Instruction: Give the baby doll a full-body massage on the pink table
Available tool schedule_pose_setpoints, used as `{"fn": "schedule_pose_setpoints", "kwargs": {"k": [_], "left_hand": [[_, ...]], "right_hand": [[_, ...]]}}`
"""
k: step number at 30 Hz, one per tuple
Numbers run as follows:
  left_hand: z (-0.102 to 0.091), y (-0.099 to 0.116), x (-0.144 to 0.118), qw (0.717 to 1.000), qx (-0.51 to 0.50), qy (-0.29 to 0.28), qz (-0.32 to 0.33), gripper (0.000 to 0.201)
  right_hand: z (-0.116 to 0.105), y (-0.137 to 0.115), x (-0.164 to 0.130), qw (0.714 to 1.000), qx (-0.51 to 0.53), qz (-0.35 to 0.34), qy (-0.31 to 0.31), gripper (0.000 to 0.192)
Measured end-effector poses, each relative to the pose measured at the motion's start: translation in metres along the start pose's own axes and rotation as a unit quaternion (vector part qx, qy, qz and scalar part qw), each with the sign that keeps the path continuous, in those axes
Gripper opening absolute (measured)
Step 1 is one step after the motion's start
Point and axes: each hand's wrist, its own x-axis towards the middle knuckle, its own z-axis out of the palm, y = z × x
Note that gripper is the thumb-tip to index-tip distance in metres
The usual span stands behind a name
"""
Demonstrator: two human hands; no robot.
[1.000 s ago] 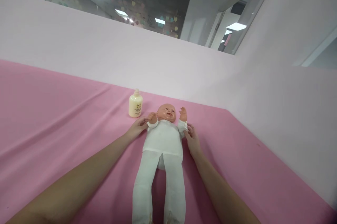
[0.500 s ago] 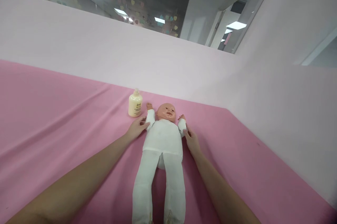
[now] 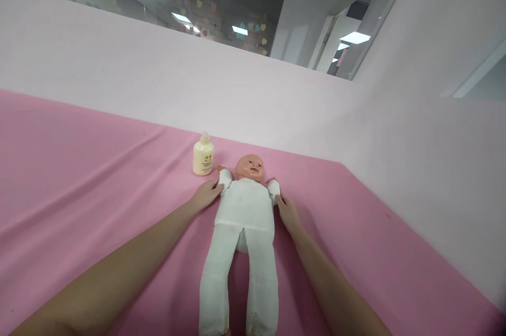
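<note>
A baby doll (image 3: 245, 201) with a bald plastic head and a white cloth body lies on its back on the pink sheet (image 3: 130, 188), legs toward me. My left hand (image 3: 206, 194) is closed on the doll's arm at the picture's left, thumb and fingers at the white sleeve. On the other side my right hand (image 3: 288, 210) grips the doll's other arm near the elbow. Both doll hands point up beside its head. A cream-coloured pump bottle (image 3: 203, 158) stands upright just beyond my left hand, apart from it.
A white wall (image 3: 177, 83) rises behind the sheet and another white wall (image 3: 435, 178) runs along the right. Above the back wall, a glass panel (image 3: 221, 4) shows ceiling lights and small coloured hearts. Creases cross the sheet at the left.
Both doll arms have moved: the left one in the picture now sits lower and bends outward, and the right one's hand has dipped slightly. My hands keep their hold.
</note>
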Motion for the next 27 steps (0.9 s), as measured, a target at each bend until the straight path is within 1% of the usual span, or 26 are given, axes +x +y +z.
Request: {"fn": "schedule_pose_setpoints", "kwargs": {"k": [2, 5, 8, 10, 12, 14, 16, 18, 19, 23, 26, 27], "left_hand": [[-0.001, -0.001, 0.0, 0.999, -0.031, -0.01, -0.002, 0.018], [-0.001, -0.003, 0.002, 0.991, -0.123, -0.048, 0.0, 0.03], [0.001, -0.002, 0.004, 0.965, -0.249, -0.079, 0.006, 0.044], [0.002, -0.001, 0.004, 0.95, -0.301, -0.079, 0.004, 0.048], [0.003, 0.001, 0.003, 0.94, -0.332, -0.072, -0.005, 0.048], [0.003, 0.002, 0.002, 0.935, -0.347, -0.068, -0.018, 0.041], [0.004, 0.001, 0.001, 0.938, -0.341, -0.062, -0.027, 0.029], [0.004, -0.002, 0.001, 0.946, -0.318, -0.048, -0.03, 0.02], [0.004, -0.003, 0.002, 0.951, -0.305, -0.041, -0.032, 0.017], [0.006, -0.007, 0.003, 0.961, -0.272, -0.023, -0.037, 0.012], [0.007, -0.006, 0.003, 0.963, -0.267, -0.02, -0.026, 0.009], [0.008, -0.005, 0.003, 0.964, -0.264, -0.019, -0.023, 0.009]], "right_hand": [[-0.001, 0.002, 0.0, 1.0, 0.026, -0.003, -0.004, 0.022], [-0.001, 0.002, -0.001, 0.998, 0.068, 0.007, -0.009, 0.033], [0.0, 0.002, 0.0, 0.99, 0.139, 0.014, -0.023, 0.046], [0.001, 0.004, 0.002, 0.982, 0.184, 0.011, -0.039, 0.051], [0.001, 0.006, 0.004, 0.976, 0.215, 0.011, -0.044, 0.053], [0.001, 0.01, 0.006, 0.972, 0.231, 0.019, -0.035, 0.048], [0.0, 0.013, 0.007, 0.973, 0.229, 0.029, -0.021, 0.031], [-0.001, 0.015, 0.007, 0.975, 0.217, 0.039, -0.019, 0.014], [-0.001, 0.016, 0.007, 0.976, 0.21, 0.043, -0.022, 0.014], [-0.003, 0.019, 0.007, 0.98, 0.188, 0.048, -0.033, 0.025], [-0.005, 0.022, 0.008, 0.986, 0.158, 0.038, -0.026, 0.019], [-0.006, 0.023, 0.009, 0.988, 0.147, 0.032, -0.021, 0.02]]}}
